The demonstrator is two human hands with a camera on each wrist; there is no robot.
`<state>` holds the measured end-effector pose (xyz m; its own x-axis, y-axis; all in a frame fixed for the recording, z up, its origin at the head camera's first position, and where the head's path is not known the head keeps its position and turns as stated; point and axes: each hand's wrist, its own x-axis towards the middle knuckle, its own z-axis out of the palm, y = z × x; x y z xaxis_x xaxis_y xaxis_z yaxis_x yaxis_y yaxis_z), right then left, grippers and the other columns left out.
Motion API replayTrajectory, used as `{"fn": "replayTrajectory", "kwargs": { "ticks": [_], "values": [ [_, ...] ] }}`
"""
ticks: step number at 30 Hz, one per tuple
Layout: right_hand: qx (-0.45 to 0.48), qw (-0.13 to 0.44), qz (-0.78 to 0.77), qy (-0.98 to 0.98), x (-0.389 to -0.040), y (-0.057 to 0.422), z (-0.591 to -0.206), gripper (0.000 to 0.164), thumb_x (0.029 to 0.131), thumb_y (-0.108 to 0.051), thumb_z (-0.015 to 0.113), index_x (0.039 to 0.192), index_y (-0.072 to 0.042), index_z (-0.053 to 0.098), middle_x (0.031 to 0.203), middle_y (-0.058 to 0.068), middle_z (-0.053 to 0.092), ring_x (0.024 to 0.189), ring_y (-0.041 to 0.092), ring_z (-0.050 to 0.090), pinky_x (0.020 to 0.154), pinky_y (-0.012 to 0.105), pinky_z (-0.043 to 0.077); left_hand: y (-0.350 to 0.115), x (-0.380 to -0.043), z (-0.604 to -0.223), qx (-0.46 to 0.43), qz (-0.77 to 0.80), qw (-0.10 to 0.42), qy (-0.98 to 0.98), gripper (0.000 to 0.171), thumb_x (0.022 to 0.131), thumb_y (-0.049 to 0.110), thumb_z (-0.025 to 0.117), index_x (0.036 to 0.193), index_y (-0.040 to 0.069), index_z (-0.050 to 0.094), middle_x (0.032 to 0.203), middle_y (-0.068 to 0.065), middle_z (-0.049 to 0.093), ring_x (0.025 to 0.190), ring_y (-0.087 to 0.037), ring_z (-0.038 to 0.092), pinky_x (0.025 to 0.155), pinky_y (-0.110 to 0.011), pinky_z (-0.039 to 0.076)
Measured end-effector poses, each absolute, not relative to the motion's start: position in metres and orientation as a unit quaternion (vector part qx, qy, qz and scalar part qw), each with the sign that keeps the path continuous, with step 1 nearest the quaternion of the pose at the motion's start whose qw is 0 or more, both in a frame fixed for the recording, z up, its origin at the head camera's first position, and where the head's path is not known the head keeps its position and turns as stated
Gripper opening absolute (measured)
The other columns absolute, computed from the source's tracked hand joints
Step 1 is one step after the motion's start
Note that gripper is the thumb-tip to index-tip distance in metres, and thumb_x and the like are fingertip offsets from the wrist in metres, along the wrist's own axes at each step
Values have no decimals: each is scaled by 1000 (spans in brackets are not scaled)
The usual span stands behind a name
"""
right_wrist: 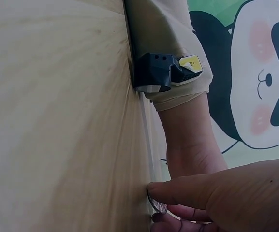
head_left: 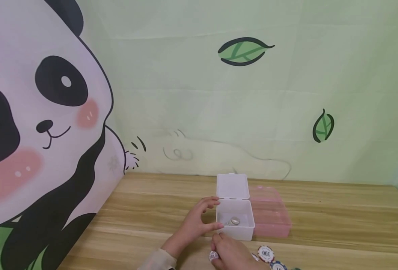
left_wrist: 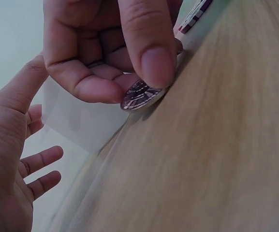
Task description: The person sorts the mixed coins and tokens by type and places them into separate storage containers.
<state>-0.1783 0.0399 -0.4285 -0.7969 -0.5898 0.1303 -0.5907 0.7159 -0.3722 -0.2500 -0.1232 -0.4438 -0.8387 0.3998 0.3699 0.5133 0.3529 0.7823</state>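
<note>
On the wood-grained worktop (head_left: 145,221): a white, squarish plastic box (head_left: 235,233), upright, the centre of the clock for the places below, as seen from the head.
Hinged lid: the box's flat white lid (head_left: 232,186) is swung back toward twelve o'clock.
Inside the box: a small, round, silvery piece (head_left: 234,221) lies on the floor near the front wall; its markings are too small to read.
Right hand: at six o'clock, the right hand (head_left: 231,252) has its grip pinched on a thin, round, silvery patterned disc (head_left: 214,256), thumb across its face.
Disc: at seven o'clock, outside the box, tilted and close above the worktop; whether it touches the wood I cannot tell.
Left hand: at nine o'clock, the left hand (head_left: 196,222) has a released grip, fingers and thumb spread about the box's side; contact is unclear.
Pink box: a translucent pink rectangular plastic box (head_left: 273,221) sits at three o'clock, right beside the white one.
Chips: between four and five o'clock lie a round red-and-white chip marked 100 (head_left: 265,254) and a blue-and-white chip (head_left: 278,266), partly cut off.
Left sleeve: beige cloth (right_wrist: 163,29), with a black device (right_wrist: 154,72) at the wrist.
Backdrop: pale green cloth (head_left: 172,67), its printed panda (head_left: 64,123) toward ten o'clock.
</note>
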Motion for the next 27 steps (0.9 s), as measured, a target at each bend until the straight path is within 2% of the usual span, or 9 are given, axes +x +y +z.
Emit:
{"fn": "replayTrajectory", "kwargs": {
  "ticks": [10, 19, 27],
  "values": [
    [334, 9, 220, -917, -179, 42, -426, 22, 80, -17, 74, 85, -15, 52, 73, -7, 52, 64, 2, 47, 58, 20, 41, -123, -250, -444, -281, -489, 60, -823, 57, 77, 27, 79, 127, 11, 57, 142, 1, 51, 118, -24, 53, 99, -49, 44],
    [344, -31, 277, -897, -180, 42, -422, 14, 84, -16, 71, 84, -14, 57, 65, -10, 56, 59, -6, 44, 57, 15, 40, -123, -250, -445, -283, -488, 64, -823, 58, 77, 28, 79, 127, 10, 57, 142, -1, 51, 117, -27, 53, 98, -46, 44],
    [344, -59, 308, -885, -179, 44, -412, 11, 84, -15, 71, 82, -16, 60, 66, -13, 57, 61, -8, 45, 59, 14, 42, -123, -249, -443, -281, -488, 63, -824, 57, 77, 27, 80, 127, 10, 57, 142, -1, 51, 118, -26, 53, 99, -47, 44]
  ]
}}
